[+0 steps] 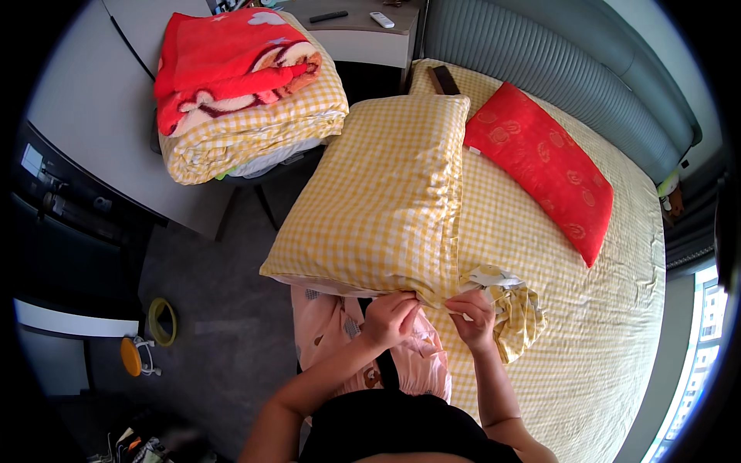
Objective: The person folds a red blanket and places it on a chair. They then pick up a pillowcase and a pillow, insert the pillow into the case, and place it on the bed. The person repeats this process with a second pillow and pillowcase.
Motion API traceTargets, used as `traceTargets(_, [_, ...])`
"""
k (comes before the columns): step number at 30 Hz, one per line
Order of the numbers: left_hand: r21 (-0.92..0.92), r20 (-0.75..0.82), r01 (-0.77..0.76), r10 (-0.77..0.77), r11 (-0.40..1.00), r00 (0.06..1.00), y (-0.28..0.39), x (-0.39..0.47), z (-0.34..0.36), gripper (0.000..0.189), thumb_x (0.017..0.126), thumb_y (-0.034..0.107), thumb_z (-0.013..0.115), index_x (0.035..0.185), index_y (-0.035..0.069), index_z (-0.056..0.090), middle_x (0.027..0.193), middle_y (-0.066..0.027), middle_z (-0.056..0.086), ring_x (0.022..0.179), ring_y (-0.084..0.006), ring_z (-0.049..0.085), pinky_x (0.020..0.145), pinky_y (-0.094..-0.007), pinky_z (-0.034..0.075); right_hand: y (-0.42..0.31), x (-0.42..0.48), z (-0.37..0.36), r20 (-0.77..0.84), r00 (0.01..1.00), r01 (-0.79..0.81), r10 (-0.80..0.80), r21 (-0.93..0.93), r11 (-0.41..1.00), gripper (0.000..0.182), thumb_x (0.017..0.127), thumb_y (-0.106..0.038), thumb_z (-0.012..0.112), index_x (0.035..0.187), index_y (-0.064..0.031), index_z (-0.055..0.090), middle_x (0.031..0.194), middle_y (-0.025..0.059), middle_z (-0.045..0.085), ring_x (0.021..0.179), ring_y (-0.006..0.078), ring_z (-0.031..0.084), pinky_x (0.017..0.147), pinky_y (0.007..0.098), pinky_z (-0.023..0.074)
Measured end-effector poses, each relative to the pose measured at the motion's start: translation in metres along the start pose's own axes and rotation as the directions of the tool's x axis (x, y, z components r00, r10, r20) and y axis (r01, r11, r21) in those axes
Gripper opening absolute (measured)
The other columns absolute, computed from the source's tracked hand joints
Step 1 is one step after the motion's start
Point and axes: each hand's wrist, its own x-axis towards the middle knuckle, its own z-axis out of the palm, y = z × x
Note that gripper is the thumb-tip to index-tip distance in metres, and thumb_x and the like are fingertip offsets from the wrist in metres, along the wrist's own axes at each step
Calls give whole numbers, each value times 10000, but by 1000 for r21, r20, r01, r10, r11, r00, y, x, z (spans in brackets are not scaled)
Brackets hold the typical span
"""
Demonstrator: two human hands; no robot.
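A large pillow in a yellow and white checked pillowcase [376, 191] lies across the bed's near edge, in front of my body. My left hand [395, 318] pinches the pillowcase's near edge, close to its right corner. My right hand [472, 315] has thumb and fingers closed on the fabric at that corner, a short way to the right. A crumpled yellow checked cloth [518, 318] lies on the bed just beyond my right hand. Farther back rests a red patterned pillow [550, 168]. The checked bedsheet [602, 324] spreads under these things.
A folded red blanket [226, 58] tops a rolled checked quilt [260, 139] on a chair at the upper left. Behind are a desk [365, 40] with two remotes and the padded headboard [556, 69]. A small stool [132, 356] stands on the floor at left.
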Motion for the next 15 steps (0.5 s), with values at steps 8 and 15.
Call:
traceTargets(8, [228, -216, 216, -167, 949, 962, -63, -35, -53, 49, 724, -3, 618, 752, 32, 598, 730, -113, 621, 656, -309, 600, 579, -366, 479, 14, 13, -13, -244, 965, 67, -97, -127, 990, 244, 580, 101, 665, 768, -52, 638, 788, 60, 641, 746, 234, 586, 667, 321, 475])
traceTargets(15, [534, -343, 344, -174, 772, 923, -115, -59, -147, 74, 718, 8, 632, 750, 51, 580, 770, -96, 593, 728, -296, 573, 694, -408, 446, 66, 9, -43, -499, 862, -182, 86, -147, 972, 145, 705, 73, 668, 776, -43, 617, 812, 68, 645, 770, 218, 593, 717, 310, 473])
